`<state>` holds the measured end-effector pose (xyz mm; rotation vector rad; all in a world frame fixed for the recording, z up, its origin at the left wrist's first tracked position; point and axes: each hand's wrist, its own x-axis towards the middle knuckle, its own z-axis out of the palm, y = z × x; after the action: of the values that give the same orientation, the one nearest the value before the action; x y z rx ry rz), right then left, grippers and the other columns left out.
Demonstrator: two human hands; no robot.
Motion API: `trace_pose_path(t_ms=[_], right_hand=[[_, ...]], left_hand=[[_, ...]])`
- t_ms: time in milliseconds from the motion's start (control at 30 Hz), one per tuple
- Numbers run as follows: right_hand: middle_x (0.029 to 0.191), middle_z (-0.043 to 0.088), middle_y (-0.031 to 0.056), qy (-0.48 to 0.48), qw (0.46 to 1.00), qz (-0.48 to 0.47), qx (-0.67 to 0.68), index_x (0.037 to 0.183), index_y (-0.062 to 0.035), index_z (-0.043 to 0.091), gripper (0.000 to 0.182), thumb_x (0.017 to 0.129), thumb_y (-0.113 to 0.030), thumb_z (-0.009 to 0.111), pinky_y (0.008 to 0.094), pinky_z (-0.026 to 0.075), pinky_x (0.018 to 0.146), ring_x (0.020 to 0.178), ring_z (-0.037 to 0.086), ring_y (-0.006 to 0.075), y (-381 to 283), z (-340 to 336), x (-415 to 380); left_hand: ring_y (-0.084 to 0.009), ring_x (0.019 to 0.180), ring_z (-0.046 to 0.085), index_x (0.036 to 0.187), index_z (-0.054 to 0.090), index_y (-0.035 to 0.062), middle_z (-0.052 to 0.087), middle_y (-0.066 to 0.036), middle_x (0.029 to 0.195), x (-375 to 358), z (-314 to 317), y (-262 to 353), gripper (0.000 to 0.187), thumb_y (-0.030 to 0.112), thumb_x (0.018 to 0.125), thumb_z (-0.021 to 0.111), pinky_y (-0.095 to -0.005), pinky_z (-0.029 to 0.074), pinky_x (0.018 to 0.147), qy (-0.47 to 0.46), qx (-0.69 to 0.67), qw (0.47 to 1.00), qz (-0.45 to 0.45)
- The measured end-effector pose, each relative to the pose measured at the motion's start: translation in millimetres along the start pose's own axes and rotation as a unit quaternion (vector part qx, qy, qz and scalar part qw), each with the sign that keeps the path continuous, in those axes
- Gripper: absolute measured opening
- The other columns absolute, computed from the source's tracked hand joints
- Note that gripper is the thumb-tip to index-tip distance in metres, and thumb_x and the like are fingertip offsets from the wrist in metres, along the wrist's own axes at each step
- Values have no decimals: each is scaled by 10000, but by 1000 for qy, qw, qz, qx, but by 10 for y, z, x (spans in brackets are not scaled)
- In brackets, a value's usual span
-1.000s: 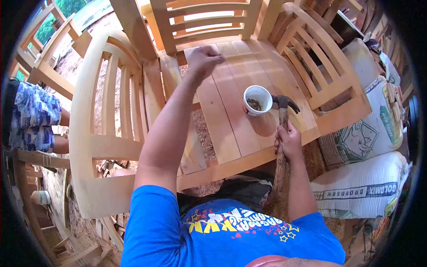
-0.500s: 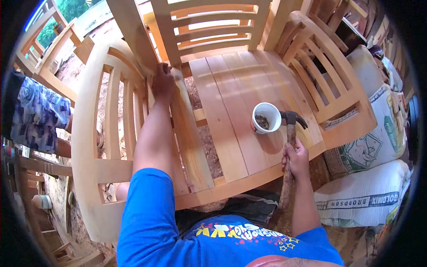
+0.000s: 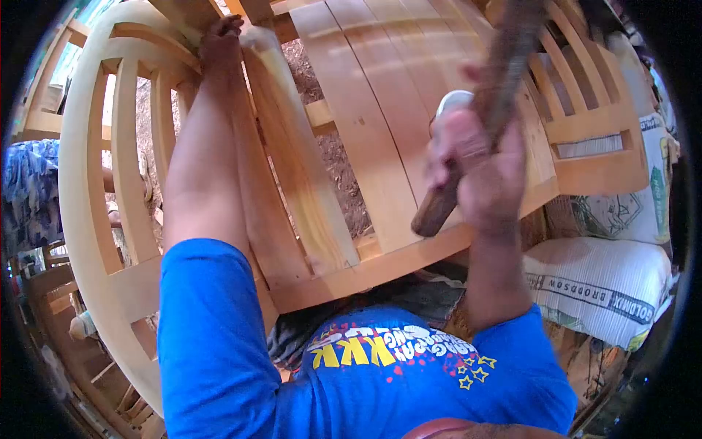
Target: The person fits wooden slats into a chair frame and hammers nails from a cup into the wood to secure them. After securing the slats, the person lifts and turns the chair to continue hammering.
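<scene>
My right hand (image 3: 486,164) is closed around the wooden handle of a hammer (image 3: 508,66). The hammer is raised over the right side of the bench seat and blurred; its head is not visible. Behind this hand, a white cup (image 3: 455,100) shows only its rim. My left hand (image 3: 221,38) is far forward at the back left corner of the wooden bench (image 3: 351,282), fingers bent and drawn together at the back end of a seat slat (image 3: 303,157). Whatever those fingers pinch is too small to make out.
Gaps between the seat slats show the ground below. Slatted armrests (image 3: 95,183) rise on both sides. Stacked white sacks (image 3: 599,285) stand at the right. Patterned blue cloth (image 3: 33,190) on another person is at the left.
My right hand has lifted the hammer from beside the cup and now holds it up, in front of the cup. My left hand stays at the slat's back end while the view has shifted.
</scene>
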<state>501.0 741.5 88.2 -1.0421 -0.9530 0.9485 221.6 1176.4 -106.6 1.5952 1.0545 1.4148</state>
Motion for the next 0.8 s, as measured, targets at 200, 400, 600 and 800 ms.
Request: trace_pose_path(t_ms=[200,400,600,800], right_hand=[[738,566,-25,-73,988,114,-79,1318,-43,516,346,1048,-202,664,234,455,494,555,537,55,252,284,359],[809,636,60,-84,975,56,-200,1379,9,532,449,1012,-190,698,315,530,653,675,616,143,508,441,792],[984,722,207,-107,954,15,-281,1407,1,530,479,997,-183,695,422,550,885,931,721,290,756,556,1058],[861,683,105,-113,915,-150,-357,1504,-46,478,566,1012,-223,695,363,552,720,736,665,228,1033,624,1235]], left_hand=[[-276,956,764,1189,784,214,793,-119,1035,-167,194,504,263,365,1002,677,-407,583,848,-4,365,931,14],[-294,911,757,1166,788,246,790,-85,1018,-358,348,891,304,449,969,677,-431,585,825,19,412,911,19],[-318,1021,750,1213,775,242,781,-98,1131,-382,307,961,343,453,968,661,-437,571,925,-30,374,926,-43],[-303,1013,753,1202,782,265,784,-63,1125,-396,347,984,357,496,957,662,-430,584,893,-8,391,920,-40]])
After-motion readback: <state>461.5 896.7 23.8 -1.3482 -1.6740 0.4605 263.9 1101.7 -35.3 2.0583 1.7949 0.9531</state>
